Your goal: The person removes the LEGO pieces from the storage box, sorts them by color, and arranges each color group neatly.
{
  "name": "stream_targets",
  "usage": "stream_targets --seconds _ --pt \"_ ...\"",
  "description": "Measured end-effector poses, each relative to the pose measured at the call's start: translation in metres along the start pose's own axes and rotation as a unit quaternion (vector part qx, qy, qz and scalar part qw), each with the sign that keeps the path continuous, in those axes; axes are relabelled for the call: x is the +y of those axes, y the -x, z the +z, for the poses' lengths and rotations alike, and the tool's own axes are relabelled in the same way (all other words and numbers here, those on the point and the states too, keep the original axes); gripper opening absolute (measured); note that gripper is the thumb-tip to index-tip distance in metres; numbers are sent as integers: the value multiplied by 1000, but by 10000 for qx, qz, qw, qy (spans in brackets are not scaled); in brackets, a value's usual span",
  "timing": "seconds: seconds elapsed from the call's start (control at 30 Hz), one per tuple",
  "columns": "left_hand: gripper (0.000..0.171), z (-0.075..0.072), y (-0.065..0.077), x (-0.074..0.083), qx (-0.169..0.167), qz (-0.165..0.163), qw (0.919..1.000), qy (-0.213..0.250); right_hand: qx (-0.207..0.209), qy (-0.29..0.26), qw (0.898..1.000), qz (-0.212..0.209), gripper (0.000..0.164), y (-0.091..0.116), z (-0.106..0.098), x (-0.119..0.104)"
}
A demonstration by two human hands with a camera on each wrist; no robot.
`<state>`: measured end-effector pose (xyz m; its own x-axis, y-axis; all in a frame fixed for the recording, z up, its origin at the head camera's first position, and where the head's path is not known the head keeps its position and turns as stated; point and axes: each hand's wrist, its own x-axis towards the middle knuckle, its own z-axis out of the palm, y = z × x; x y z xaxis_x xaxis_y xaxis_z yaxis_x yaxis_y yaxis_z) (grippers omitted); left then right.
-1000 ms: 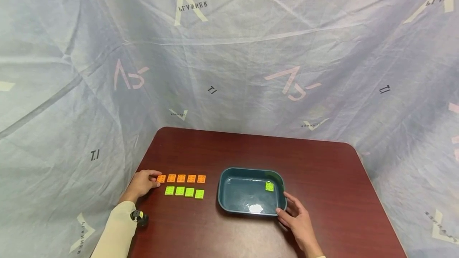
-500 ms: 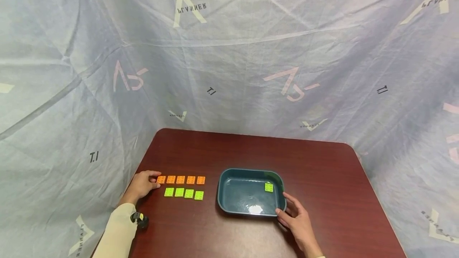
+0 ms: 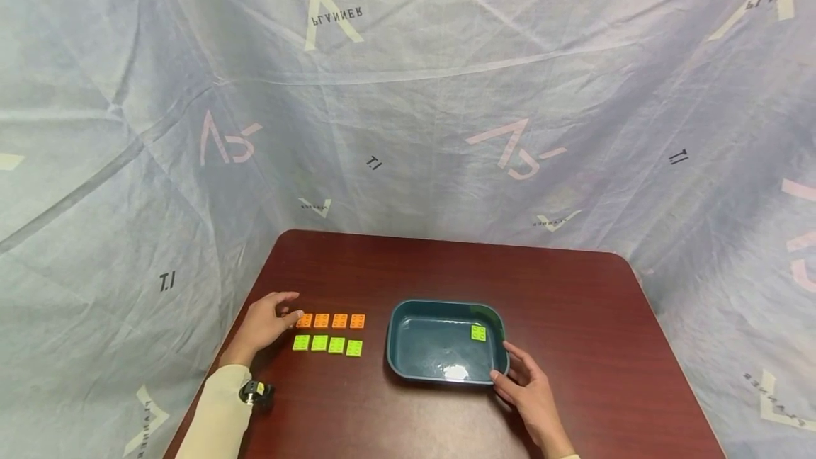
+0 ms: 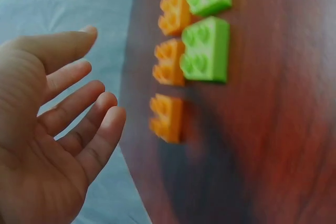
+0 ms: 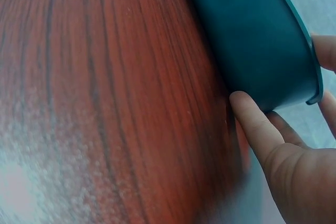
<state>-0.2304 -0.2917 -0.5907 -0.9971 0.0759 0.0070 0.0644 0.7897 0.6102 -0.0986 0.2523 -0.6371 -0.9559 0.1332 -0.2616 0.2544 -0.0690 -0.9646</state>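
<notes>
My left hand point(image 3: 263, 324) hovers at the left end of a row of orange building bricks point(image 3: 340, 321), fingers loosely bent and holding nothing. It hides the leftmost orange brick in the head view; the left wrist view shows that orange brick point(image 4: 167, 118) on the table, apart from the hand point(image 4: 58, 114). Nearer me runs a row of lime green bricks point(image 3: 319, 343). My right hand point(image 3: 532, 402) grips the near right corner of a dark teal tray point(image 3: 446, 380), with its thumb point(image 5: 254, 121) low on the tray's side wall point(image 5: 257, 35). One green brick point(image 3: 478, 333) lies inside the tray.
The dark red wooden table point(image 3: 446, 261) carries everything. Grey printed cloth point(image 3: 408, 126) hangs behind it and along both sides. A black watch-like device point(image 3: 256, 393) sits on the left wrist.
My left hand has come away from the leftmost orange brick, rising and shifting right with its fingers spread apart. The right hand and the tray stay where they were.
</notes>
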Motion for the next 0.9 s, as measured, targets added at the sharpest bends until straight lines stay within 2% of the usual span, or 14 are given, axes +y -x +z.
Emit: stream_targets --seconds 0.2,0.4,0.9 --pt "52 0 -2 23 45 56 9997 219 5 -5 10000 18 74 1 1 -1" --pt "48 7 -3 44 176 256 9988 387 19 11 10000 -6 74 2 1 1" --pt "44 34 -3 103 -165 569 9910 1203 -15 -71 10000 -51 73 2 1 0"
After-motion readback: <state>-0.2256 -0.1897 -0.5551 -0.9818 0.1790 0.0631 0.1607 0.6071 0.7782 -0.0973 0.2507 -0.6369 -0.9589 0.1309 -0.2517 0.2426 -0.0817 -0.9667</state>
